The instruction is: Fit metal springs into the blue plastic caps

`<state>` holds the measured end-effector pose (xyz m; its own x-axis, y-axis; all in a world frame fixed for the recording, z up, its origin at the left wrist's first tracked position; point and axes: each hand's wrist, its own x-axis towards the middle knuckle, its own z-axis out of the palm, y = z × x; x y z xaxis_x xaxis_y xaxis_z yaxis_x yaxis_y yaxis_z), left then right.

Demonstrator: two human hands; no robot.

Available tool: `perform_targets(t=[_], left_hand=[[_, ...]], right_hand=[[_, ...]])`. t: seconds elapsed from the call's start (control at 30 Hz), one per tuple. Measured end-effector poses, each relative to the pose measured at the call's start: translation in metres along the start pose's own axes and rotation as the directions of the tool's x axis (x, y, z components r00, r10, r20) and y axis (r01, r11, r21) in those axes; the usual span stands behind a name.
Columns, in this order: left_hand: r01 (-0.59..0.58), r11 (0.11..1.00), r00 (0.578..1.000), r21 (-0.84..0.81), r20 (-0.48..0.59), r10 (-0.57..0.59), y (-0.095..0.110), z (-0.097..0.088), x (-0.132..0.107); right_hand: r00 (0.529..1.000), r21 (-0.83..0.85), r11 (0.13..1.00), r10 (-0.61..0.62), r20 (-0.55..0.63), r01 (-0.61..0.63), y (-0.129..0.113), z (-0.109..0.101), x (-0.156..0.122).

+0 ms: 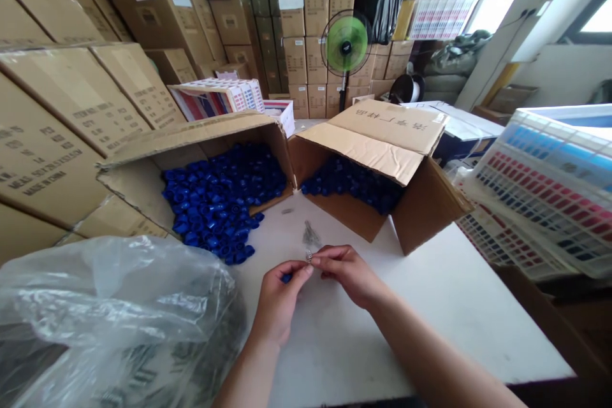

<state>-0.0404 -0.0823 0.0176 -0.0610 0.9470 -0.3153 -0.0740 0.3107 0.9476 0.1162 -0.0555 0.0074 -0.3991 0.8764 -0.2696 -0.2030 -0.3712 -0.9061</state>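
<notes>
My left hand is closed, with a bit of a small blue plastic piece showing among its fingers. Thumb and forefinger of my right hand pinch a small silvery metal spring, and the left fingertips meet it from the other side. Just beyond the hands lies a little heap of metal springs on the white table. Many more blue plastic pieces spill from the open carton at the left. My fingers hide most of what they hold.
Two cardboard cartons, left and right, lie open on the table with blue pieces inside. A clear plastic bag of metal parts stands at the near left. Plastic crates are at right; a green fan and stacked boxes stand behind.
</notes>
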Motion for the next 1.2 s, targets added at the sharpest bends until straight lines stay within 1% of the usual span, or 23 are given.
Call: perform_targets(t=[0.03, 0.1, 0.27, 0.37, 0.43, 0.47, 0.53, 0.6, 0.63, 0.73, 0.8, 0.83, 0.87, 0.97, 1.03, 1.1, 1.13, 1.2], left_hand=[[0.033, 0.999, 0.999, -0.041, -0.012, -0.033, -0.002, 0.000, 0.001], [0.058, 0.994, 0.998, -0.098, -0.023, -0.060, -0.005, 0.000, 0.004], [0.043, 0.991, 0.999, -0.124, 0.003, -0.043, -0.006, 0.002, 0.005], [0.063, 0.989, 0.998, -0.137, 0.030, -0.059, -0.006, 0.003, 0.004], [0.047, 0.994, 0.999, -0.098, 0.019, -0.046, -0.005, 0.003, 0.004], [0.012, 0.999, 1.000, -0.050, 0.006, -0.012, -0.005, 0.003, 0.004], [-0.099, 0.991, 0.995, 0.089, 0.001, 0.099, -0.003, 0.001, 0.003], [-0.202, 0.954, 0.979, 0.222, 0.039, 0.198, 0.000, 0.000, 0.003], [-0.237, 0.932, 0.971, 0.273, 0.065, 0.228, 0.001, -0.001, 0.003], [-0.293, 0.867, 0.956, 0.404, 0.112, 0.271, 0.004, -0.003, 0.002], [-0.319, 0.800, 0.944, 0.508, 0.101, 0.313, 0.005, -0.002, 0.001], [-0.335, 0.754, 0.933, 0.565, 0.086, 0.350, 0.005, -0.001, 0.000], [-0.354, 0.699, 0.914, 0.621, 0.072, 0.398, 0.006, 0.000, -0.001], [-0.400, 0.516, 0.835, 0.757, 0.068, 0.546, 0.006, 0.004, -0.002], [-0.413, 0.430, 0.796, 0.802, 0.089, 0.599, 0.005, 0.007, -0.003], [-0.421, 0.398, 0.777, 0.815, 0.099, 0.621, 0.006, 0.007, -0.003], [-0.425, 0.399, 0.775, 0.813, 0.099, 0.624, 0.006, 0.007, -0.003], [-0.442, 0.428, 0.785, 0.788, 0.108, 0.610, 0.009, 0.005, -0.003]], right_hand=[[1.000, 0.005, 1.000, -0.003, -0.015, 0.003, 0.000, 0.000, 0.000], [1.000, 0.045, 0.999, 0.012, -0.026, -0.011, 0.000, -0.001, 0.001], [0.997, 0.240, 0.969, 0.051, 0.053, -0.063, 0.002, -0.001, 0.002], [0.997, 0.263, 0.963, 0.048, 0.056, -0.061, 0.002, 0.001, 0.001], [0.998, 0.234, 0.971, 0.043, 0.054, -0.054, 0.002, 0.002, 0.001], [0.998, 0.216, 0.975, 0.039, 0.054, -0.050, 0.002, 0.003, 0.001], [0.999, 0.174, 0.984, 0.030, 0.044, -0.038, 0.003, 0.003, 0.001], [1.000, 0.109, 0.994, 0.014, 0.024, -0.017, 0.003, 0.003, 0.001], [1.000, 0.075, 0.997, 0.000, 0.017, -0.001, 0.003, 0.003, 0.001], [0.998, 0.017, 0.998, -0.060, 0.008, 0.060, 0.003, 0.002, 0.001], [0.997, 0.026, 0.996, -0.083, -0.003, 0.083, 0.003, 0.003, 0.001], [0.997, 0.042, 0.996, -0.073, -0.002, 0.073, 0.003, 0.003, 0.001], [0.999, 0.065, 0.997, -0.050, 0.006, 0.049, 0.003, 0.003, 0.001], [0.999, 0.146, 0.989, 0.022, 0.042, -0.028, 0.002, 0.004, 0.000], [0.999, 0.171, 0.985, 0.030, 0.036, -0.036, 0.002, 0.005, 0.000], [0.999, 0.178, 0.983, 0.032, 0.025, -0.036, 0.002, 0.005, -0.001], [0.999, 0.182, 0.983, 0.035, 0.020, -0.038, 0.002, 0.006, -0.001], [1.000, 0.184, 0.982, 0.030, 0.009, -0.031, 0.003, 0.006, 0.000]])
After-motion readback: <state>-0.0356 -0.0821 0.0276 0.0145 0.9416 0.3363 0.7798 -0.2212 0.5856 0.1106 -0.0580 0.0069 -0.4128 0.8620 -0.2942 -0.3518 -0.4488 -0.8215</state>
